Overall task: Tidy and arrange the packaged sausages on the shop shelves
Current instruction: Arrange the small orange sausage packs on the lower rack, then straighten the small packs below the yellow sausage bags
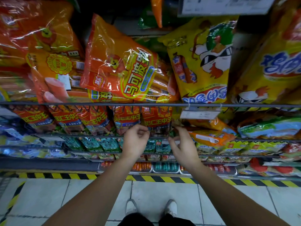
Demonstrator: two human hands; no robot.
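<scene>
Red sausage pack [156,118] on wire shelf [97,136], left hand [136,141] pinching one lower corner, right hand [182,144] pinching the other.

Pale tiled floor [162,193] below. Yellow-black hazard tape [162,178] runs along its far edge. Grey shoes [171,207] on the tiles.

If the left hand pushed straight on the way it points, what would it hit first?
The red sausage pack directly ahead on the second shelf. The left hand seems to pinch its lower edge, though depth is unclear.
</scene>
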